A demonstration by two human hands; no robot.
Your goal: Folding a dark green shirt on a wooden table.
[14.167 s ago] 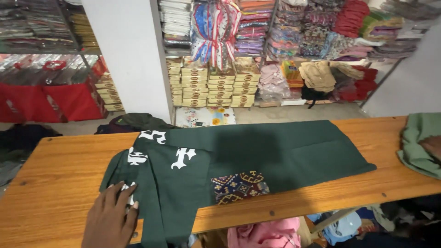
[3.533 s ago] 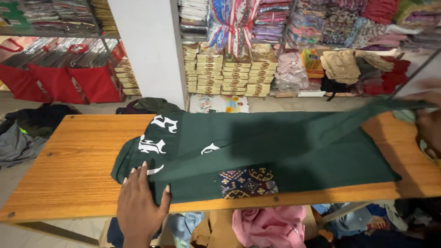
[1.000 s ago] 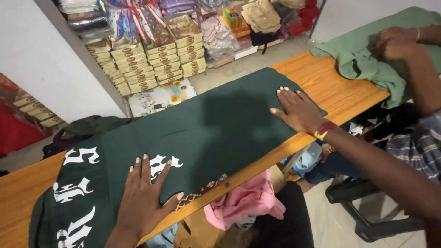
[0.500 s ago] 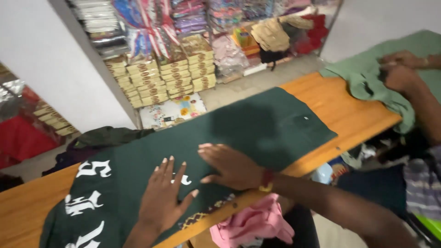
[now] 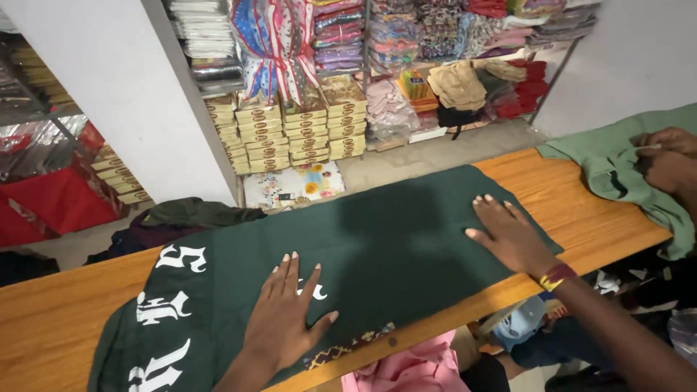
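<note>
The left hand [image 5: 284, 319] lies flat on the dark green cloth [image 5: 377, 247], fingers spread wide, close to the near edge of the wooden table [image 5: 43, 327]. It holds nothing; it just presses down. A moment ago it lay in much the same spot, so it has stayed put.

The right hand [image 5: 512, 236] has moved. Half a second ago it was close beside the left hand, in the middle of the cloth. Now it is far out near the right end of the cloth, flat and open, fingers spread. It looks like it has slid along to smooth the cloth out, so this part of the smoothing seems nearly done.

The green cloth lies folded in a long strip across the table, with big white letters at its left end. A pink cloth [image 5: 406, 370] peeks out below the table edge.

At the far right, another person's hands [image 5: 664, 156] work on a light green cloth [image 5: 617, 170]. Behind the table stand stacked boxes [image 5: 290, 131] and shelves of folded clothes [image 5: 435, 36].
</note>
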